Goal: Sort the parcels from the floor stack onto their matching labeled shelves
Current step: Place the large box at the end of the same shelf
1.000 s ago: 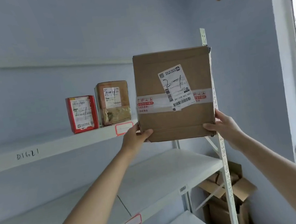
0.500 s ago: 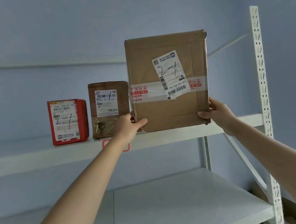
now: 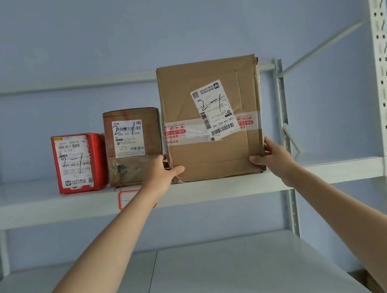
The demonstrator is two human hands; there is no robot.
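- Left hand and right hand each clasp a lower corner of the big cardboard parcel, thumbs across the front face; low grip probably steadies it upright while it settles.
- Upper shelf carries the parcel at its front edge, base apparently down on the board.
- Parcel's label marked "2-1", facing out, likely so the code stays readable.
- Brown parcel just beside it on the left, also "2-1"; gap between them too narrow to judge.
- Red parcel further left, same code: grouping matches.
- Red-bordered shelf tag, partly hidden by the left forearm; text unreadable.
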